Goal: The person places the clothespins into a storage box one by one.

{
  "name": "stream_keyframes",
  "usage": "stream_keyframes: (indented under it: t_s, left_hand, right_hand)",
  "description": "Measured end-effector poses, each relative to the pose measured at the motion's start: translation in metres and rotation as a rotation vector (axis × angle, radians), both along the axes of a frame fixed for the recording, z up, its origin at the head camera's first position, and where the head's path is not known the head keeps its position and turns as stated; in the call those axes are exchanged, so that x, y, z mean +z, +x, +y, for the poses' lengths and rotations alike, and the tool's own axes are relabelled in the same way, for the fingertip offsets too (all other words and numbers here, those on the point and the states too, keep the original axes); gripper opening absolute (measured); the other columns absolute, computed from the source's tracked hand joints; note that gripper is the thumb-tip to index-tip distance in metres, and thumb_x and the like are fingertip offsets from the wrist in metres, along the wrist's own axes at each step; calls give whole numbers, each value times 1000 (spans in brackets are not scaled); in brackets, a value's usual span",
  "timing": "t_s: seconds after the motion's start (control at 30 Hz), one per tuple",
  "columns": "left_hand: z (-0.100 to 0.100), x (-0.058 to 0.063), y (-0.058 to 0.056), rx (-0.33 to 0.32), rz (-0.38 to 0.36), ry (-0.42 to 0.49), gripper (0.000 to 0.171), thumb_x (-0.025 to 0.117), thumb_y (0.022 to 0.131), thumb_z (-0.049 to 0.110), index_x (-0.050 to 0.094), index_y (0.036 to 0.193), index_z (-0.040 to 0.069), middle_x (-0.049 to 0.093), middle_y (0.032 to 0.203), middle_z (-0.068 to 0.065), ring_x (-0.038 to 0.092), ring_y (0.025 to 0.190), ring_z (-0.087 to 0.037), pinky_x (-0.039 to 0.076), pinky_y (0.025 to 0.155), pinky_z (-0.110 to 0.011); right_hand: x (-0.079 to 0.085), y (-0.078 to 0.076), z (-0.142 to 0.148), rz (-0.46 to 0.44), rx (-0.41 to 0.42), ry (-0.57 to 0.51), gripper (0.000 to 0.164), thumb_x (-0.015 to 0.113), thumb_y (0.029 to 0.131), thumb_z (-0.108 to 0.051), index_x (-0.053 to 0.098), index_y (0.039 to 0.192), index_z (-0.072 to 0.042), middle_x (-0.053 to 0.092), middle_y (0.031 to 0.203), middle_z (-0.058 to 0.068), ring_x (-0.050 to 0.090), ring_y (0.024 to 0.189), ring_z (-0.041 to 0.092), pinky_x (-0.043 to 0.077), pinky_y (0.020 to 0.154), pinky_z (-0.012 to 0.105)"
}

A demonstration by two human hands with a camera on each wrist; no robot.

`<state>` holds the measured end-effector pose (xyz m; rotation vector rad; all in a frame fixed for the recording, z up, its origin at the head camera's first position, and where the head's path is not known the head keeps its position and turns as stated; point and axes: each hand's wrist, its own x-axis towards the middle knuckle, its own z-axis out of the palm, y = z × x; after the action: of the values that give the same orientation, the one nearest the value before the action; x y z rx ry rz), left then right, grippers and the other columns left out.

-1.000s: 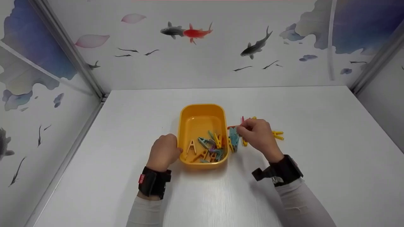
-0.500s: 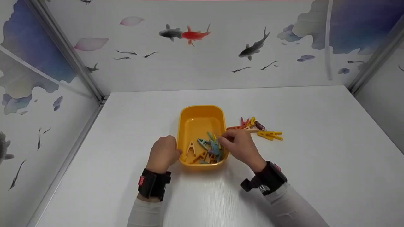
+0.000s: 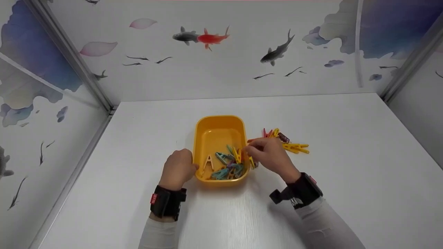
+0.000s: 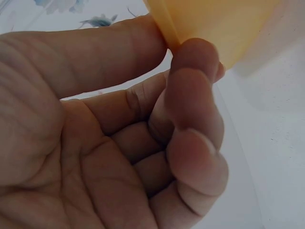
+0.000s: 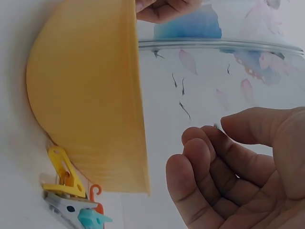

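A yellow plastic bin (image 3: 218,135) stands on the white table with several clothespins in its near end. A pale one (image 3: 209,162) lies apart from the tangled teal clothespins (image 3: 220,173) and a yellow clothespin (image 3: 237,155). My left hand (image 3: 177,169) pinches the bin's left rim between thumb and fingers; the left wrist view shows the bin wall (image 4: 205,24) at the fingertips. Just over the right rim is my right hand (image 3: 271,155), its fingers loosely curled, thumb near the index finger (image 5: 238,160), no clothespin between them.
Beside the bin's right wall lie a yellow clothespin (image 5: 62,167) and a teal-and-grey one (image 5: 78,212). Farther right are a yellow pair (image 3: 296,148), a red clothespin (image 3: 266,132) and a dark purple one (image 3: 283,137). A fish-patterned wall (image 3: 155,79) rises behind the table.
My right hand carried a teal clothespin from the table left over the bin and let it go there. It has since drawn back right to the rim. The left hand keeps its grip.
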<state>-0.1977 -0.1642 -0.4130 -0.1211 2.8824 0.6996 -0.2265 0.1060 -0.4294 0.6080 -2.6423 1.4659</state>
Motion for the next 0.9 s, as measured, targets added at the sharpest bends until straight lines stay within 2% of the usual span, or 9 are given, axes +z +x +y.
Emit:
stream_keyframes:
  t_s: [0.17,0.43,0.53,0.7,0.9]
  left_hand:
    - [0,0,0,-8,11,-8,18,74,91,9,64,79,2,44,63,-1,47,58,-17,35,53,-28]
    - [0,-1,2,-17,47,-16,15,76,90,8,66,82,-1,43,62,-1,46,55,-17,35,52,-27]
    - [0,-1,1,-14,42,-11,16,76,90,8,66,82,-1,43,62,-1,46,55,-17,35,52,-27]
    - [0,-1,1,-12,40,-9,16,77,90,8,66,82,-1,43,62,-2,47,56,-18,35,52,-27]
    - [1,0,1,3,21,-8,15,77,90,9,67,86,-1,44,64,-3,48,59,-19,36,54,-28]
  right_hand:
    - [1,-3,9,-26,-22,14,17,66,98,-11,79,94,-1,69,78,6,54,64,15,45,58,23]
    - [-1,-9,15,-57,-57,130,16,69,96,-13,79,90,-2,61,67,0,52,61,15,42,57,26]
    - [-4,-10,16,-70,-49,179,18,70,96,-16,77,83,-4,57,64,-2,49,59,14,39,56,27]
    - [-12,-14,15,-45,-16,280,29,69,94,-12,64,65,-9,44,56,-5,39,53,12,30,53,26]
    - [-17,-15,11,-113,-14,385,33,68,90,-11,57,59,-12,33,53,-6,33,50,11,26,51,26]
